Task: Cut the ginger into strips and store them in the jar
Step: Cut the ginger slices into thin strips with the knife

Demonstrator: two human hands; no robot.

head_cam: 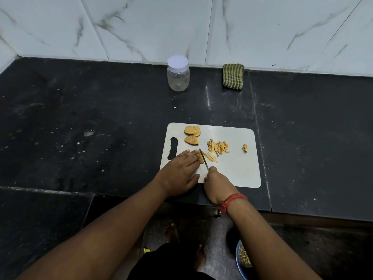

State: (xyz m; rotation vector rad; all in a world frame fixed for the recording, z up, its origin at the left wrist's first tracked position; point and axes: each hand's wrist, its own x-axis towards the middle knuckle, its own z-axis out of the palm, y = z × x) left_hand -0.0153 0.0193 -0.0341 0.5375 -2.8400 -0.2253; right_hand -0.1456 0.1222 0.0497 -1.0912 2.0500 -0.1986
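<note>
Head view: right hand (215, 181) grips knife (203, 159), flat left hand (179, 170) pins ginger (201, 158); strips (218, 147) partly cut, slices (192, 135) remain, jar (178, 73) at upper centre capped.

The knife (203, 159) handle is hidden inside the right hand (217, 183); only the thin blade shows. The ginger piece (201, 158) under the left hand (179, 170) is mostly covered by its fingers. A blue bowl (241, 265) on the floor is partly behind the right forearm, its contents unclear.
</note>
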